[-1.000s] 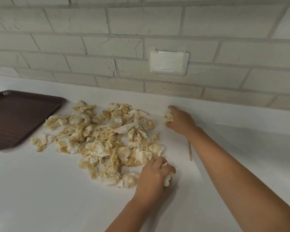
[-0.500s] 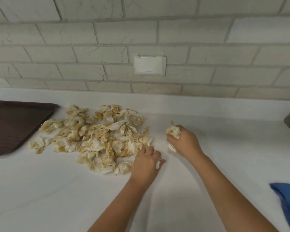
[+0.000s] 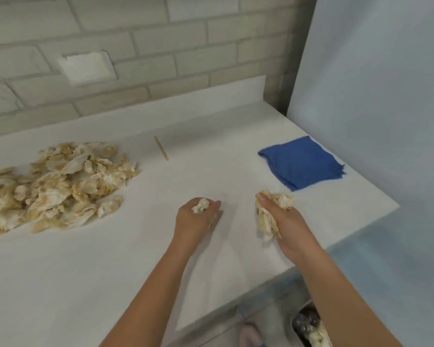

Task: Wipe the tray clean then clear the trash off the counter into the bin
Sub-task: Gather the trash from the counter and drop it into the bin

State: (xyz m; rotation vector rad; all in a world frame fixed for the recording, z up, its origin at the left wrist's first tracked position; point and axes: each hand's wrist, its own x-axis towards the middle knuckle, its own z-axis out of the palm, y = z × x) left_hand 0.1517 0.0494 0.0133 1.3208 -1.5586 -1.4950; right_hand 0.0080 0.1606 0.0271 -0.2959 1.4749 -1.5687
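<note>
A heap of crumpled, yellow-stained paper napkins (image 3: 60, 186) lies on the white counter (image 3: 110, 271) at the left. My left hand (image 3: 198, 221) grips a small napkin wad (image 3: 200, 206) above the counter's middle. My right hand (image 3: 283, 221) holds a larger bunch of stained napkins (image 3: 267, 221) near the counter's right front edge. A thin wooden stick (image 3: 161, 148) lies alone behind the heap. The bin (image 3: 308, 326) shows at the bottom right, below the counter, with trash inside. The tray is out of view.
A folded blue cloth (image 3: 301, 162) lies at the counter's far right corner, beside a pale blue wall (image 3: 373, 96). A brick backsplash (image 3: 135, 58) with a white outlet cover (image 3: 85, 68) runs behind. The floor shows below the counter edge.
Both hands picked up napkins from the heap's right side and moved right, away from it. The view swung right, so the tray left the frame and the blue cloth and bin appeared.
</note>
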